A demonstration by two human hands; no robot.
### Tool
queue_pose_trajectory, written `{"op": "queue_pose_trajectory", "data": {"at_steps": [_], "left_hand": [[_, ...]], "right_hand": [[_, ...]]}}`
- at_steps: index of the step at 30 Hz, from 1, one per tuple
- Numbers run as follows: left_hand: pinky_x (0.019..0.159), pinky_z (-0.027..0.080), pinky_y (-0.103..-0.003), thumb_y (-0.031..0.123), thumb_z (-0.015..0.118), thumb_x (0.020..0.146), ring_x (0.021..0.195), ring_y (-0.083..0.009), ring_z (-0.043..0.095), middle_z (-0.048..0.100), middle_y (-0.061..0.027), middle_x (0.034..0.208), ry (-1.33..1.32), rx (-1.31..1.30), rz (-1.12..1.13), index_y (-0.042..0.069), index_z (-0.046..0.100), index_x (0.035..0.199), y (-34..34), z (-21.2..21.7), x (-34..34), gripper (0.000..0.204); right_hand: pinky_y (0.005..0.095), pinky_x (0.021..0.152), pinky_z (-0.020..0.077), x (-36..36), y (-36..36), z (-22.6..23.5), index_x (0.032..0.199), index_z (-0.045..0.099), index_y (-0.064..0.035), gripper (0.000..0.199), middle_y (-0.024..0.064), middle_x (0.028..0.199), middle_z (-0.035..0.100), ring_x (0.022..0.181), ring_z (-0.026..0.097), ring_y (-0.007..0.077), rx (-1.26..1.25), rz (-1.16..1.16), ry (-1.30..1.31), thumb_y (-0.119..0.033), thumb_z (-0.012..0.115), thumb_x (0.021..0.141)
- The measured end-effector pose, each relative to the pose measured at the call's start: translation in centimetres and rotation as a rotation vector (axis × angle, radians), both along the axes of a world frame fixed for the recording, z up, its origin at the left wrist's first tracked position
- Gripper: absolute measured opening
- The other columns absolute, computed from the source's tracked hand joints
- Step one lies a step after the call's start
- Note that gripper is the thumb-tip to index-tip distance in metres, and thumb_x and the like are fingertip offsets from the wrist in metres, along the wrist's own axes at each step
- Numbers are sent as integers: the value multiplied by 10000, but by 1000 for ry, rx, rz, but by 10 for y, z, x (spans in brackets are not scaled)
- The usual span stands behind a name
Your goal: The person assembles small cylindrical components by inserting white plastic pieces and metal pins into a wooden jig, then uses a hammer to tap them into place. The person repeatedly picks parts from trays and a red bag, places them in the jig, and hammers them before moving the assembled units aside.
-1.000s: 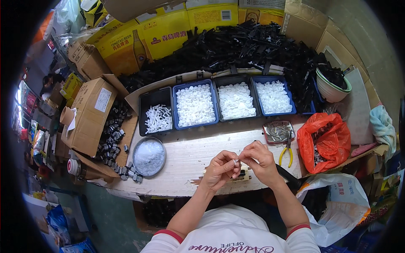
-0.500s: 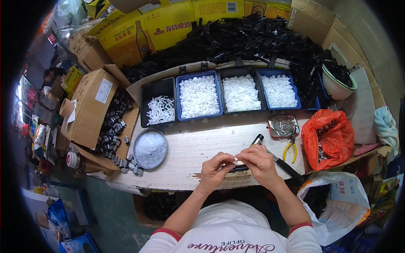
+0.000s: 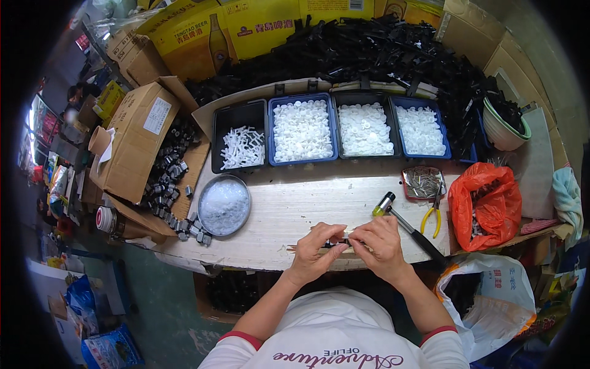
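Observation:
Near the front edge of the workbench (image 3: 289, 203), my left hand (image 3: 316, 251) and my right hand (image 3: 378, 245) meet with their fingertips pinched together. A small white plastic part (image 3: 346, 235) shows between the fingertips, mostly hidden by them. Something dark lies just below it, too covered to name. To the right of my right hand lies a hammer (image 3: 405, 226) with a black grip. Yellow-handled pliers (image 3: 432, 221) rest beyond it, by a red tray of metal pins (image 3: 423, 183).
Bins of white plastic pieces (image 3: 302, 130) stand in a row at the back, before heaped black parts (image 3: 369, 52). A round dish of white grains (image 3: 224, 205) sits left, beside a tipped carton (image 3: 132, 144) spilling dark metal parts. A red bag (image 3: 491, 215) stands right.
The view has shifted, so the bench things sit slightly farther right. My hands stay together around the small white part, with my fingers curled more closely over it.

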State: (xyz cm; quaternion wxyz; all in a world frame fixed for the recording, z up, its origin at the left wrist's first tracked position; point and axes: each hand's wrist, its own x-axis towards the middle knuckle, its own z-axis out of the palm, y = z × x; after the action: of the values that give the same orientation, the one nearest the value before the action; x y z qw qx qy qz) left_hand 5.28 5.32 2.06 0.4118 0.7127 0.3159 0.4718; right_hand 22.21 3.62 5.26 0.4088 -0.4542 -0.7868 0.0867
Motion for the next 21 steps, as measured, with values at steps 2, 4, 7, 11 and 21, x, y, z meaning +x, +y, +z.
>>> {"op": "queue_pose_trajectory", "data": {"at_steps": [2,4,7,11,21], "left_hand": [[637,452,-264,6,648,731,717,-179,555,583,-91,801,3,4,10,23,548,1058,-1,0,0,342],[633,449,-274,12,651,725,713,-195,551,584,-95,803,11,17,22,23,549,1062,0,0,-1,352],[634,447,-276,11,661,714,721,-197,550,591,-91,811,41,25,40,27,553,1050,1,0,-5,353],[689,421,-289,17,673,698,785,-194,533,598,-71,833,135,55,122,36,582,988,2,-2,-12,304],[808,282,-346,99,686,650,948,-209,452,578,-6,921,394,116,160,91,626,783,-2,-21,-11,146]], "right_hand": [[331,681,320,-1,0,-2,769,602,-56,143,19,731,561,660,505,173,7,11,0,-43,678,649],[333,681,318,-1,0,-1,764,599,-56,139,18,730,559,666,506,172,-1,15,-4,-41,677,649],[335,679,317,0,-1,-3,761,596,-58,139,17,728,556,672,508,171,-13,30,-24,-38,674,648],[344,685,312,2,0,-12,760,590,-65,127,14,729,546,684,505,171,-26,32,-75,-54,667,660],[353,690,304,1,8,-28,750,584,-91,127,5,703,515,712,487,175,-111,109,-330,-86,658,646]]}}
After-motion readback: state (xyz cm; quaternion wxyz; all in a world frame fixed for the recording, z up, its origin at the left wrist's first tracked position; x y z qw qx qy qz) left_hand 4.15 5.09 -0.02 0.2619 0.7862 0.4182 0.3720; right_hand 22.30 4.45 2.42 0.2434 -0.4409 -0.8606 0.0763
